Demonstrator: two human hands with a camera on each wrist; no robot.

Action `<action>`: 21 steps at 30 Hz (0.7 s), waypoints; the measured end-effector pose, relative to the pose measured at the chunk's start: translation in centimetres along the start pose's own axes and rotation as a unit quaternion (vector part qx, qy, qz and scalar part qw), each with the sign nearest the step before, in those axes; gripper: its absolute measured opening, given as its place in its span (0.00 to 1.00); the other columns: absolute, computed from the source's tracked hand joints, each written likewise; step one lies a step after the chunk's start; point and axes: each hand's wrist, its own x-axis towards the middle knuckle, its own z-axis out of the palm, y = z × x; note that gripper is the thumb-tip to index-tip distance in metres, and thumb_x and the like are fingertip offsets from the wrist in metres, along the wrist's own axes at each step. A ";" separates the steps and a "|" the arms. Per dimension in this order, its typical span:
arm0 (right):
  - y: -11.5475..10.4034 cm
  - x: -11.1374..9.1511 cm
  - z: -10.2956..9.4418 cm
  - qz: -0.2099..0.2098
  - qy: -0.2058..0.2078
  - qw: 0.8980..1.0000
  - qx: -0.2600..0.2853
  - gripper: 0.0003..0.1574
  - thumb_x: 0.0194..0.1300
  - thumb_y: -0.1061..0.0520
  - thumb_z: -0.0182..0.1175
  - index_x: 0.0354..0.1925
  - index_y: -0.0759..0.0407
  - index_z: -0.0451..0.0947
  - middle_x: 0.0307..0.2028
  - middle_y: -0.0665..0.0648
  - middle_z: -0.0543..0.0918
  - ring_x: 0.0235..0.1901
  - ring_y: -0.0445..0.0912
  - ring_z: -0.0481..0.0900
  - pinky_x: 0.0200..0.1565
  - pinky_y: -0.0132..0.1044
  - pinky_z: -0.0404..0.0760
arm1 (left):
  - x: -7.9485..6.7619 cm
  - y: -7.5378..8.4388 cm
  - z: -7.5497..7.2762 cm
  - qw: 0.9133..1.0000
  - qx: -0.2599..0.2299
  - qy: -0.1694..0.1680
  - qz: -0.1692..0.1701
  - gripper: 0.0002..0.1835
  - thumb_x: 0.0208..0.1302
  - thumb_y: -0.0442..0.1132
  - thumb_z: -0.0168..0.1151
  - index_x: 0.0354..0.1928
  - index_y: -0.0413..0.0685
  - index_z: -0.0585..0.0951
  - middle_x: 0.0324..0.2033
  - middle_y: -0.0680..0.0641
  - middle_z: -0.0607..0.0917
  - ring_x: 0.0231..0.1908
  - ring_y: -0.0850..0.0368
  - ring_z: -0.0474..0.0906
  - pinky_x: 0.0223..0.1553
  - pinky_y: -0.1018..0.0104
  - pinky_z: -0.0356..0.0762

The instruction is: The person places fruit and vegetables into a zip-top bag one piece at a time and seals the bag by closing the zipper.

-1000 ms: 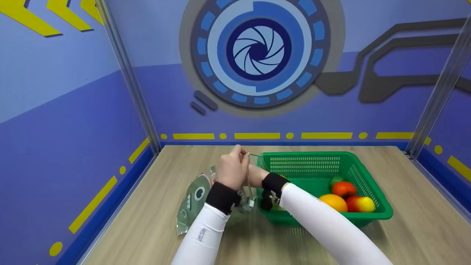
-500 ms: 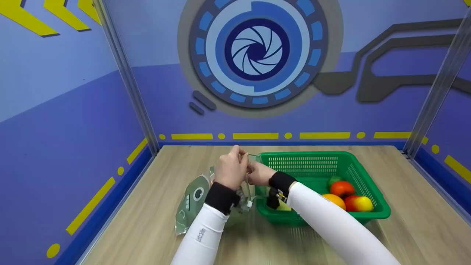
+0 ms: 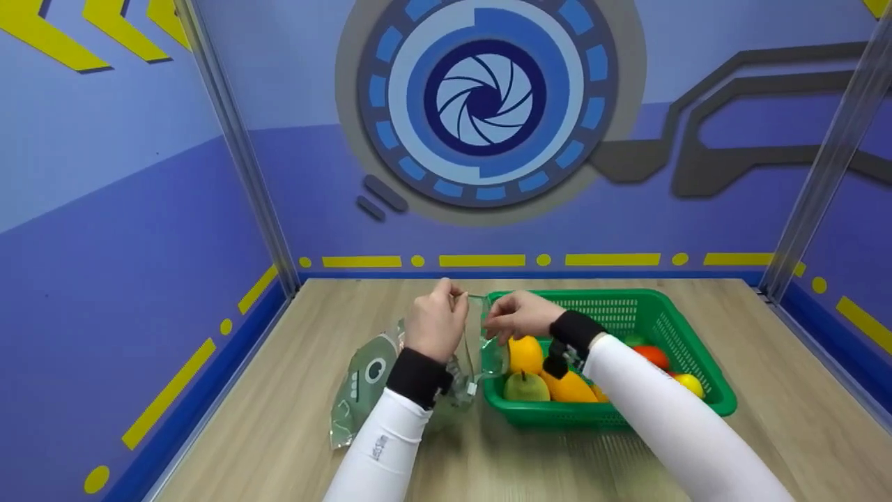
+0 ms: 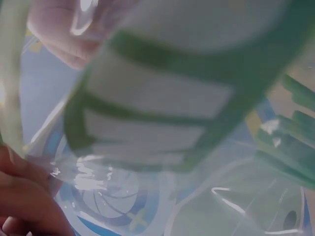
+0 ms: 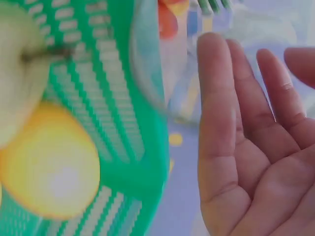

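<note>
A clear plastic bag printed with a green cartoon face (image 3: 373, 369) stands left of the basket, its mouth raised. My left hand (image 3: 433, 322) pinches the bag's upper edge between thumb and fingers. In the left wrist view the bag's print (image 4: 157, 103), with white teeth, fills much of the picture. My right hand (image 3: 526, 314) is over the left end of the green basket (image 3: 613, 411), beside the bag's mouth. The right wrist view shows its fingers (image 5: 216, 113) straight, with nothing held. Below it in the basket lie a yellow-orange fruit (image 3: 525, 354) and a greenish fruit with a stem (image 3: 527, 388).
More fruit is in the basket: an elongated orange one (image 3: 570, 388) in front, a red one (image 3: 654, 357) and a yellow one (image 3: 690, 385) on the right. Panel walls enclose the wooden table (image 3: 279, 432) at the back and sides.
My right hand has drawn back from beside the left hand, rightward over the basket, uncovering fruit at its left end. The left hand has kept its grip on the bag.
</note>
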 end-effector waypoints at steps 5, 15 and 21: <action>2.0 -0.5 -1.6 0.012 0.070 0.997 -0.042 0.25 0.75 0.50 0.60 0.62 0.64 0.77 0.59 0.68 0.82 0.55 0.61 0.83 0.52 0.47 0.83 | 0.0 0.0 0.1 1.000 0.009 0.005 0.004 0.05 0.69 0.38 0.65 0.35 0.46 0.82 0.19 0.48 0.83 0.15 0.60 0.72 0.18 0.69 0.65; 5.3 0.1 -1.1 0.071 0.132 0.976 -0.160 0.58 0.63 0.48 0.73 0.80 0.58 0.54 0.79 0.76 0.49 0.77 0.73 0.52 0.71 0.69 0.61 | 0.0 0.0 0.3 1.000 0.010 0.005 0.014 0.05 0.69 0.38 0.66 0.36 0.46 0.82 0.19 0.48 0.84 0.15 0.61 0.70 0.18 0.70 0.64; 6.5 0.6 -0.2 0.092 0.097 0.966 -0.221 0.54 0.61 0.45 0.74 0.77 0.57 0.61 0.77 0.72 0.59 0.75 0.69 0.59 0.71 0.66 0.64 | -0.2 -0.1 0.4 1.000 0.005 0.009 0.021 0.04 0.69 0.37 0.65 0.35 0.45 0.82 0.19 0.48 0.83 0.14 0.62 0.68 0.17 0.71 0.62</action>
